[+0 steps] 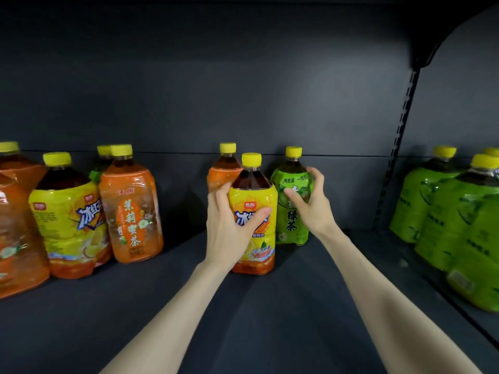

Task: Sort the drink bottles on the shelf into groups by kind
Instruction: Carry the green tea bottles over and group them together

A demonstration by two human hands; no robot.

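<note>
- Now, mid-sort on the dark shelf (270,319): you've got both hands on bottles at once. The deck looks smooth, so a bottle dragged instead of lifted could skid or tip.
- Green group (445,211), right bay, past the upright: packed tight and standing near the front edge. Set another one in hard and it may shove a front bottle off.
- Left cluster: orange bottles (16,225), a yellow bottle (67,220) and a jasmine-tea bottle (132,211) touching, w/ a green cap peeking behind. It's still mixed, so any nudge could domino the row.
- Centre yellow bottle (263,238): upright at mid-shelf, touching the green bottle (291,225) beside it. Pull one and the labels may rub, so the other could go w/ it.
- Rear orange bottle (221,174): just behind your left fingers, so your knuckles could knock it backward.
- Left hand (229,225): wrapped round the yellow bottle, thumb across the label. The grip sits mid-body and the film looks slick, so it may slip.
- Right hand (310,203): fingers curled on the green bottle's shoulder. That's a high, partial hold, so the base could swing on lift.
</note>
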